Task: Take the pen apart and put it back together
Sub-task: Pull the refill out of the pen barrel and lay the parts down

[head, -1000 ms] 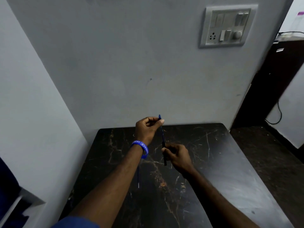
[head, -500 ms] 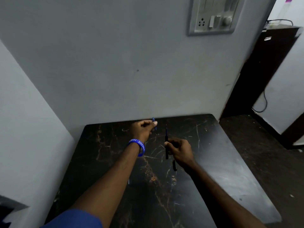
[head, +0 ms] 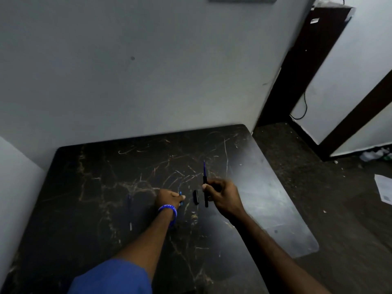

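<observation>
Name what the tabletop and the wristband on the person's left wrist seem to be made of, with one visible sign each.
Tabletop: probably polished marble or a marble-look laminate, black with tan veins and a soft sheen. Wristband: likely silicone rubber, a smooth matte blue band with white lettering.

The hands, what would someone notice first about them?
Probably the right hand, raised over the middle of the black marble table, pinching a thin black pen body upright with a blue refill poking out of its top. Beside it the left hand, with a blue wristband, rests on the table gripping a small blue piece. A short black pen part lies between the hands.
</observation>
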